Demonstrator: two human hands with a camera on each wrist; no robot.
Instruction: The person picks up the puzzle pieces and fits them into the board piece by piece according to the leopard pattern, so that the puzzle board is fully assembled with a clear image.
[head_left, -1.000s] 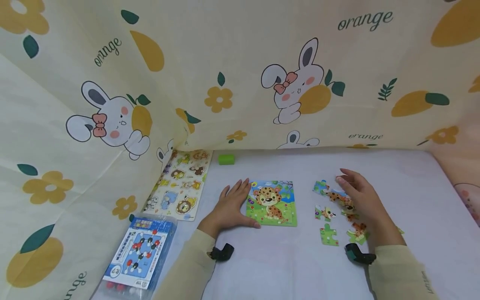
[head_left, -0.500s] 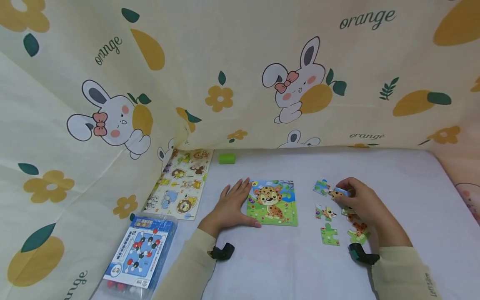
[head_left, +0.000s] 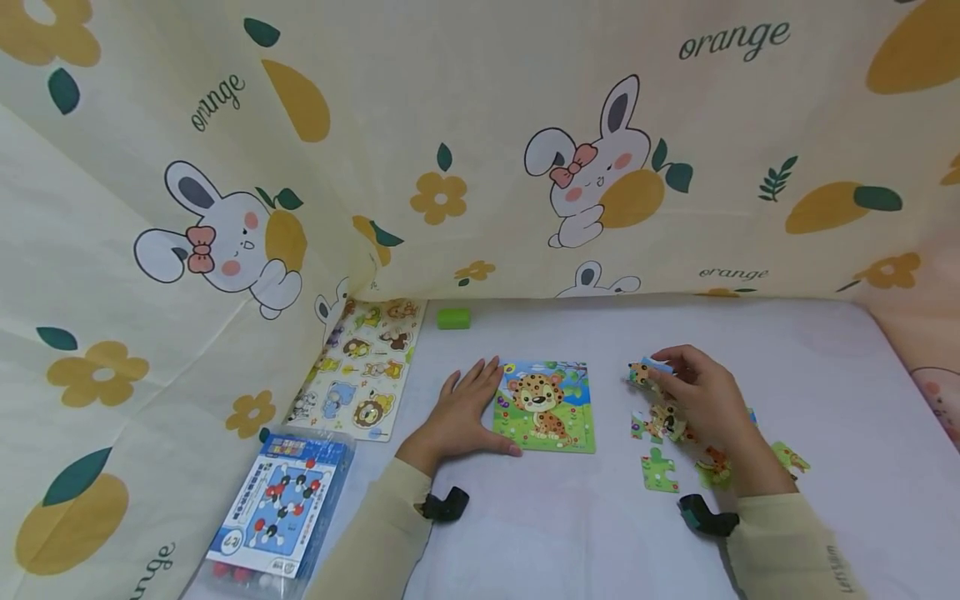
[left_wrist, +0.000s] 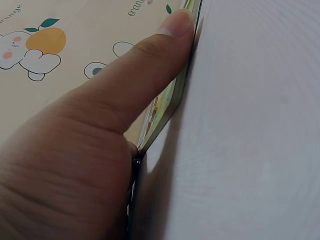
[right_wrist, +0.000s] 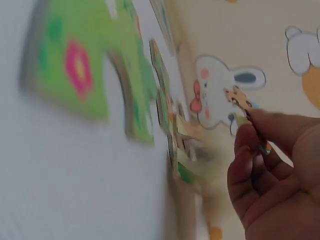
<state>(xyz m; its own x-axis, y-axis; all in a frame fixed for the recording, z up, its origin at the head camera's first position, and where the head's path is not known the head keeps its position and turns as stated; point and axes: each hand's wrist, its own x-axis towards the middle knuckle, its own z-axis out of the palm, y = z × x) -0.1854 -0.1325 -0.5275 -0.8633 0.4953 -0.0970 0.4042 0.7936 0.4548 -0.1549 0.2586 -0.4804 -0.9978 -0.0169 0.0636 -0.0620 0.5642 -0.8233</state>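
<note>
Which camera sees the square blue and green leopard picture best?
The head view: nearly the whole leopard picture shows face-up. The left wrist view gives only a slanted sliver by the left hand; in the right wrist view I cannot make it out.

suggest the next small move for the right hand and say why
The right hand should probably lower the spotted piece onto the table, farther back than the green piece. Its spots and blue edge seem to suit the upper picture on the leopard board, the green piece the lower part, and the fingers hold it above the table.
</note>
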